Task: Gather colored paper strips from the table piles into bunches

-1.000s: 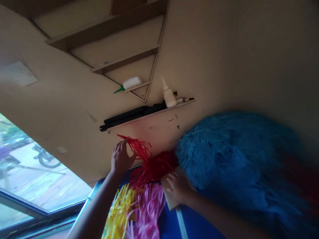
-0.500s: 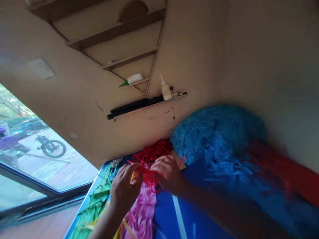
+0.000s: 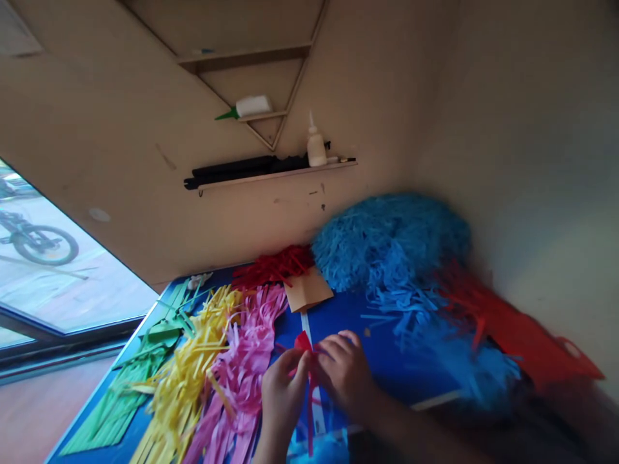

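Note:
Between my two hands, low in the middle of the head view, is a bunch of red paper strips (image 3: 304,343). My left hand (image 3: 286,386) pinches it between thumb and fingers. My right hand (image 3: 344,368) has its fingers curled against the other side of the strips. One strip hangs down below the hands. To the left lie fringed papers in pink (image 3: 249,361), yellow (image 3: 196,364) and green (image 3: 120,403). Just beyond my hands a folded tan piece of card (image 3: 309,291) rests on the blue table (image 3: 387,351).
A large blue paper-fringe heap (image 3: 391,238) fills the table's back corner, with red fringed paper (image 3: 517,332) to its right. Dark red strips (image 3: 275,265) lie against the wall. A narrow shelf (image 3: 275,175) above holds a glue bottle (image 3: 316,147). A glass door (image 3: 62,270) is at left.
Both hands have come nearer, away from the dark red strips and off the pink fringe, carrying red strips. The tan card is now uncovered. The view has shifted downward.

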`<action>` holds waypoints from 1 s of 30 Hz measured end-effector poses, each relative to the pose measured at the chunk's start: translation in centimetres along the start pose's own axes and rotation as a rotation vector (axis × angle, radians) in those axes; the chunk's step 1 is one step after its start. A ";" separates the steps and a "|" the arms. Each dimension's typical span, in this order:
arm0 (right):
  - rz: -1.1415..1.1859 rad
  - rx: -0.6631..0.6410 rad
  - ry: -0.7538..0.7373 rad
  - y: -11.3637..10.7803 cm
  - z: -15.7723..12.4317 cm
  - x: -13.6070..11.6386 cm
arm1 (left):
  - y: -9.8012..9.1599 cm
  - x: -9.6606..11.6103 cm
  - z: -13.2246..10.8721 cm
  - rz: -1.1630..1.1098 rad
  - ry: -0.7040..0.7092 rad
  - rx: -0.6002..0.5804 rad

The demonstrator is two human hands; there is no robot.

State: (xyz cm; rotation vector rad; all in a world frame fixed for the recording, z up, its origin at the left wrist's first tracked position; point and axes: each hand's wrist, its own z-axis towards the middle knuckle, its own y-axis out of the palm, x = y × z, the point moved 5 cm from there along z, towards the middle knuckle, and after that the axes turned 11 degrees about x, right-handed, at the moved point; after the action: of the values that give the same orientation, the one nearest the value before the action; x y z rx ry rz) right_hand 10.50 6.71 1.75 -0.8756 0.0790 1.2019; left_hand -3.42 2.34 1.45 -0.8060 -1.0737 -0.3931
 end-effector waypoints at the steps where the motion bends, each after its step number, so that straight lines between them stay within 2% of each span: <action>1: 0.028 -0.031 0.020 -0.2 -0.2 0.0 | 0.0 -0.4 -0.1 -0.047 -0.035 -0.013; 4: 0.219 -0.115 0.220 -0.9 -0.5 0.4 | -0.3 -0.9 -0.5 -0.098 -0.036 0.013; 7: 0.460 -0.110 0.532 -1.2 -0.9 1.3 | -0.3 -0.1 -0.9 -0.038 0.093 0.033; 9: 0.561 -0.112 0.632 -0.8 -0.8 1.8 | 0.0 0.5 -1.0 -0.005 0.140 0.009; 15: 0.506 -0.110 0.606 -0.9 0.5 3.1 | 0.7 0.3 -0.6 -0.043 0.049 -0.210; 17: 0.530 -0.111 0.590 -1.2 0.8 3.0 | 0.5 0.2 -0.5 -0.036 0.043 -0.229; 21: 0.625 -0.226 0.595 -0.8 0.7 2.2 | 0.4 0.3 -0.3 0.064 0.121 -0.227; 23: 0.605 -0.240 0.611 -0.7 0.7 2.2 | 0.7 0.3 -0.3 0.085 0.129 -0.262; 26: 0.581 -0.250 0.605 -0.9 0.9 2.5 | 0.9 0.2 -0.3 0.072 0.076 -0.325; 30: 0.532 -0.252 0.551 -1.4 1.4 2.6 | 0.9 -0.1 -0.3 -0.011 -0.025 -0.344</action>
State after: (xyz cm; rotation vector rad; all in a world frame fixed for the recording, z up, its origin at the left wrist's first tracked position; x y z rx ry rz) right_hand 12.22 9.51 2.17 -1.4512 0.6507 1.4448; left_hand -2.68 2.70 0.91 -1.1116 -1.0483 -0.5885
